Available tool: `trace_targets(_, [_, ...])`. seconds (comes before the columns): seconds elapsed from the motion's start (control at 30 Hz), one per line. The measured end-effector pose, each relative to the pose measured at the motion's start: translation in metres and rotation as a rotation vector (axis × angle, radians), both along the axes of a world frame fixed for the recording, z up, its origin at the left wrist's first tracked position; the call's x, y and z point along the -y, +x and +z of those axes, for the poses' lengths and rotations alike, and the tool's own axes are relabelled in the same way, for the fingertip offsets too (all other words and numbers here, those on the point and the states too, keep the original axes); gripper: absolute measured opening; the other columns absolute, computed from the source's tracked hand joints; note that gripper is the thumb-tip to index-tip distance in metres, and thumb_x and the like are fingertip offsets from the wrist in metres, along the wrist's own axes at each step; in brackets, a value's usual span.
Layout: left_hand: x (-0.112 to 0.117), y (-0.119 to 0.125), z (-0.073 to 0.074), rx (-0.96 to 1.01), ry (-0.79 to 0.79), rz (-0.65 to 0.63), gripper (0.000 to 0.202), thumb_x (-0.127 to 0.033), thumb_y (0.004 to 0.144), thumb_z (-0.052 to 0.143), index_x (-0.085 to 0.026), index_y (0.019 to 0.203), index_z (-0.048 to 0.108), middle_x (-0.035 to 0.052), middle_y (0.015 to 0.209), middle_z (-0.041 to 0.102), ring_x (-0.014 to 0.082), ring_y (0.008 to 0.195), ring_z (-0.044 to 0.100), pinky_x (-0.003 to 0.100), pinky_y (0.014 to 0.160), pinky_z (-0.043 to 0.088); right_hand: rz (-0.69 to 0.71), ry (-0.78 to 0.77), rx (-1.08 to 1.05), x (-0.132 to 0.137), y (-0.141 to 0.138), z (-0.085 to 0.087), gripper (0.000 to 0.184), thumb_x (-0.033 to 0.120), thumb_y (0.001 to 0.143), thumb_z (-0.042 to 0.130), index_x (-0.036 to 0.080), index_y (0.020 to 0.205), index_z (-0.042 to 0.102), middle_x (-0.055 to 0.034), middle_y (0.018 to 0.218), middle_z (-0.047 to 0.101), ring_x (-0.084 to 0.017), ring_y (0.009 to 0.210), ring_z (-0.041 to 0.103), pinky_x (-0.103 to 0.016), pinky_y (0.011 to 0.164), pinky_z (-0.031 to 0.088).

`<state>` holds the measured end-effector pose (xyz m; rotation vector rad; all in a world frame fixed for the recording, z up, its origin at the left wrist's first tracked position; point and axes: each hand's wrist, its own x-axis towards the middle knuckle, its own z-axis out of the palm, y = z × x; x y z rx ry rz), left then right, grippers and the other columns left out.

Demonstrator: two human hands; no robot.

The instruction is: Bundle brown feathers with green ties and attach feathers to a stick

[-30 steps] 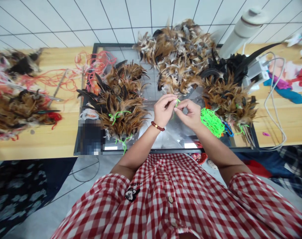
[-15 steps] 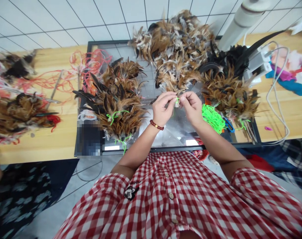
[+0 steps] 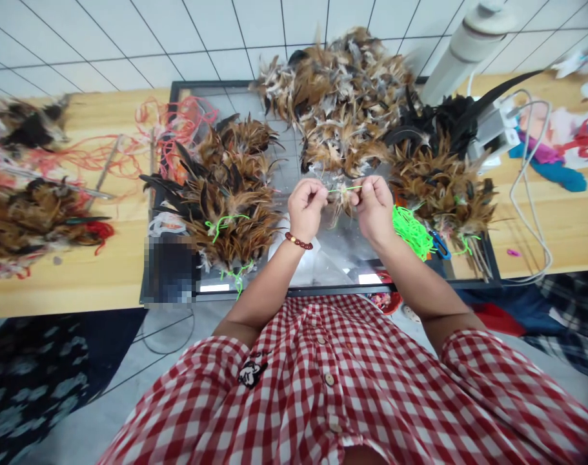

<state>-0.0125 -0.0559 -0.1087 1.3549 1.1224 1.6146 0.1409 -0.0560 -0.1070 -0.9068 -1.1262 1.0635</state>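
A short green string [image 3: 344, 188] is stretched between my two hands. My left hand [image 3: 308, 208], with a beaded bracelet at the wrist, is closed on one end in a pinch. The other end is pinched by my right hand [image 3: 374, 208]. Just below the string, a small feather bunch [image 3: 341, 201] with pale quill ends hangs between the hands; whether the string is knotted round it I cannot tell. Right of my right hand lies a pile of green strings [image 3: 412, 232], beside blue-handled scissors [image 3: 440, 245].
A big heap of brown feathers [image 3: 342, 97] lies at the back. Tied feather bundles [image 3: 235, 194] are at the left, others [image 3: 443, 177] at the right near black feathers. A white cylinder [image 3: 463, 55] stands at the wall. Red strings [image 3: 177, 123] and a cable [image 3: 526, 194] spread over the table.
My hands have moved apart, pulling the green string straight between them. The feather bunch now shows between them. The view has shifted slightly.
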Motion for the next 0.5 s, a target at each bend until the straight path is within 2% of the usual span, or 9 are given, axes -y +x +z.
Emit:
trace_targets(0.13, [0.002,0.005,0.014,0.471,-0.375,-0.221,0.038,-0.038,0.087,0.081,-0.018,0.068,0.054,-0.0001,0.085,0.067,0.0028,0.051,0.044,0.019,0.046,0.036,0.106,-0.068,-0.132,0.005,-0.003,0.013,0.060,0.072,0.081,0.077,0.024,0.082,0.041,0.0035,0.086,0.059,-0.005,0.054,0.038,-0.023,0.051,0.035])
trace_targets(0.27, [0.002,0.000,0.032,0.738,-0.609,-0.296,0.035,-0.017,0.094,0.071,-0.018,0.070,0.045,-0.0031,0.076,0.060,-0.0004,0.046,0.034,0.014,0.040,0.027,0.249,-0.104,-0.123,0.008,-0.006,0.018,0.066,0.074,0.074,0.082,0.025,0.081,0.038,0.0073,0.072,0.050,-0.006,0.050,0.030,-0.023,0.049,0.032])
trace_targets(0.37, [-0.001,-0.004,0.039,0.756,-0.624,-0.273,0.039,-0.017,0.096,0.070,-0.018,0.071,0.040,-0.0048,0.071,0.053,-0.0001,0.046,0.036,0.012,0.041,0.028,0.272,-0.099,-0.082,0.004,-0.007,0.015,0.066,0.075,0.075,0.081,0.025,0.080,0.038,0.0082,0.068,0.047,-0.006,0.049,0.030,-0.024,0.050,0.033])
trace_targets(0.5, [-0.001,-0.001,0.034,0.662,-0.494,-0.220,0.044,-0.034,0.092,0.077,-0.020,0.073,0.040,-0.0052,0.070,0.053,0.0020,0.048,0.039,0.015,0.043,0.031,0.209,-0.061,0.098,0.003,-0.005,0.015,0.060,0.076,0.080,0.074,0.025,0.081,0.043,0.0055,0.070,0.053,-0.008,0.052,0.040,-0.026,0.054,0.040])
